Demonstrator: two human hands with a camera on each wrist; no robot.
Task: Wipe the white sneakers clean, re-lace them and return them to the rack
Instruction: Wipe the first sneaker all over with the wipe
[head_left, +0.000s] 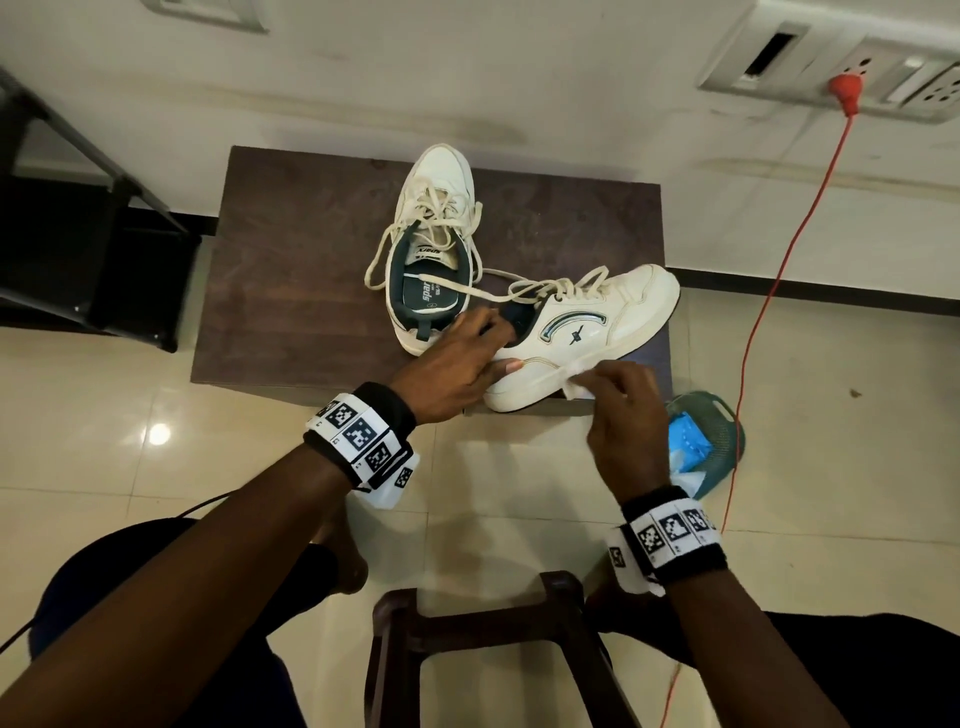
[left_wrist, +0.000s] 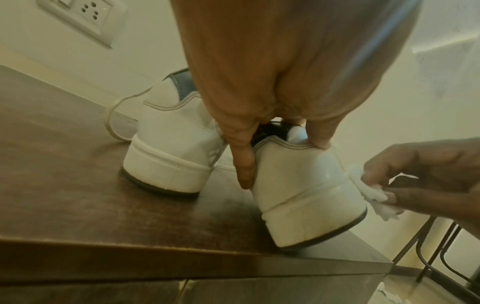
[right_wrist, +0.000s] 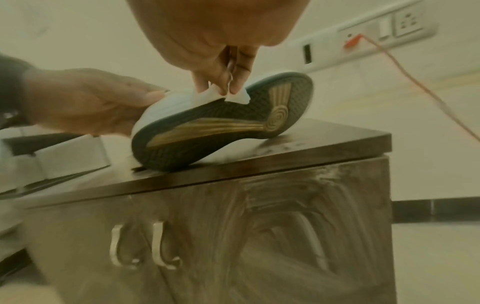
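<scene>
While the left hand (head_left: 452, 364) grips the tilted sneaker's (head_left: 587, 332) heel, the right hand (head_left: 618, 415) pinches, seemingly, a wipe (head_left: 574, 376).

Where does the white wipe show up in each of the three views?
Head: wipe right of centre, pinched by the right hand at the sneaker's sole edge.
Left wrist: wipe at the right edge.
Right wrist: wipe upper centre.
Shared landmark: the tilted sneaker it touches.
</scene>
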